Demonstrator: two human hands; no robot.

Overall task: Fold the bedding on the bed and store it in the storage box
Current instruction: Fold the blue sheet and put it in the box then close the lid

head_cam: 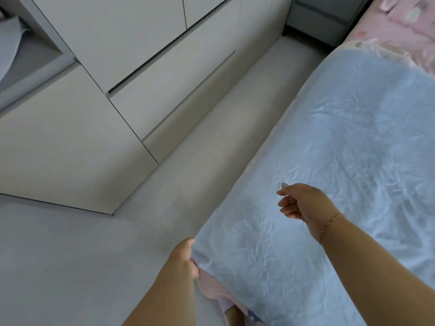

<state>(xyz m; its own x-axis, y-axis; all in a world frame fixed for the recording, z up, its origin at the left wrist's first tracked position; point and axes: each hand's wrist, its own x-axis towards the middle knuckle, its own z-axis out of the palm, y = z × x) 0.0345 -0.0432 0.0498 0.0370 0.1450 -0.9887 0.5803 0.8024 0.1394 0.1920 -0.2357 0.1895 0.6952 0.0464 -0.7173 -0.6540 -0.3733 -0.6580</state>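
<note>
A big light blue sheet lies spread over the bed. It is full of small wrinkles. It runs from the near corner at the bottom up toward the top right, and its long left edge lies along the side of the bed, next to the floor.

The left hand is at the near left corner of the blue sheet. Its fingers are curled around the edge of the cloth and hold it tight. Only the back of this hand shows, so the fingertips are hidden under the sheet.

The right hand is above the blue sheet, a little farther in than the left hand. Its fingers are bent in loosely and hold nothing. You cannot tell if it touches the cloth. A thin bracelet sits on the right wrist.

Under the blue sheet is a pink sheet with small pictures on it. It shows at the top right of the bed, past the far end of the blue sheet. A bit of pink cloth also peeks out below the left hand at the near corner.

To the left of the bed is the pale grey floor. Across it stands a white wardrobe with flat doors. A dark grey nightstand stands at the top, beside the bed. No box shows in this view.
</note>
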